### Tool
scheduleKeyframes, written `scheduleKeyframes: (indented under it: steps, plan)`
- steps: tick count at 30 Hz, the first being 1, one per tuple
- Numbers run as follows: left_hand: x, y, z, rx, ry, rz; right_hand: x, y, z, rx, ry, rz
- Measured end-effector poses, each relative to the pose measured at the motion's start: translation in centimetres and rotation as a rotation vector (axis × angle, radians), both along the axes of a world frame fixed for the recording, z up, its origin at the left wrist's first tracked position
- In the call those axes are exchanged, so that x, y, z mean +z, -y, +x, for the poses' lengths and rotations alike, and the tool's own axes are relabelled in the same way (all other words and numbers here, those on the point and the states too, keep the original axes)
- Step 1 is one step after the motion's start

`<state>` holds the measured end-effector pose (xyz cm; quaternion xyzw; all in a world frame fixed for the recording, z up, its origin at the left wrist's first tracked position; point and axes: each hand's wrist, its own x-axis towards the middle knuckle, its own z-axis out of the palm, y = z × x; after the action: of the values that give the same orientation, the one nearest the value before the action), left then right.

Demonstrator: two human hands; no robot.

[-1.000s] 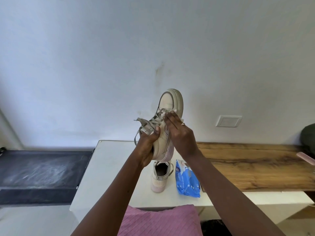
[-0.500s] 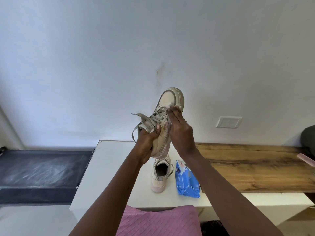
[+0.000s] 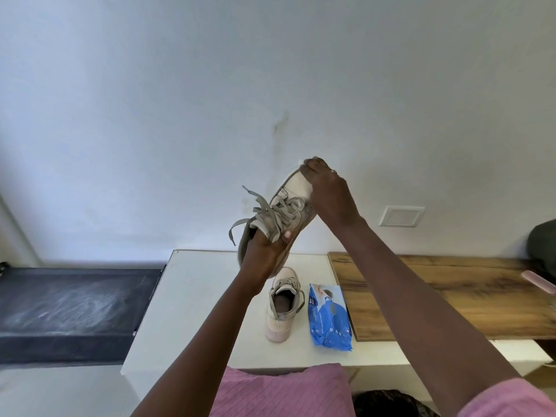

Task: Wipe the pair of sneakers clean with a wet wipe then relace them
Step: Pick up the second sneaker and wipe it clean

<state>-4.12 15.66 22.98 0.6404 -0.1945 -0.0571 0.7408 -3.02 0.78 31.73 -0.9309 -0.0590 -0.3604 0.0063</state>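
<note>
Gripping beige laced sneaker [image 3: 293,189] in left hand [image 3: 264,251], pinching white wet wipe [image 3: 300,161] onto toe with right hand [image 3: 328,191]; blue plastic pack [image 3: 329,320] print unreadable.

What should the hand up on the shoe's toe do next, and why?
Probably slide the right hand down toward the grey laces, rubbing as it goes. It presses the white wet wipe on the very tip of the beige sneaker, which the left hand holds tilted up by its heel end, so the toe cap below seems next.
</note>
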Motion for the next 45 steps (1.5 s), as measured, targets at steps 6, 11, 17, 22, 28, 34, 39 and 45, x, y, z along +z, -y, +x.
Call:
scheduleKeyframes:
  steps: [6,11,17,22,28,34,39,45]
  plan:
    - [0.2,-0.3,0.2,0.000,0.054,0.047,-2.2,0.1,-1.4,0.324,0.026,-0.267]
    - [0.4,0.1,-0.2,0.032,0.042,0.000,-1.9,1.4,-1.0,0.239,0.115,-0.330]
    - [0.7,0.7,-0.2,0.044,0.012,-0.029,-0.5,0.9,0.1,0.110,0.154,0.019]
    - [0.6,0.2,-0.6,0.060,-0.022,-0.046,1.0,0.0,0.7,-0.010,0.213,0.413]
    - [0.5,-0.5,-0.9,0.057,-0.036,-0.107,0.8,0.0,0.0,-0.005,0.307,0.445]
    - [0.5,0.1,-1.1,0.004,-0.148,-0.252,-4.0,-1.7,-1.5,0.021,0.390,0.386]
    - [0.6,-0.3,-0.5,-0.024,-0.232,-0.359,-7.6,-2.8,-2.7,0.053,0.346,0.370]
    - [0.8,-0.4,0.1,-0.048,-0.297,-0.383,-5.7,-1.6,-1.5,0.086,0.307,0.272]
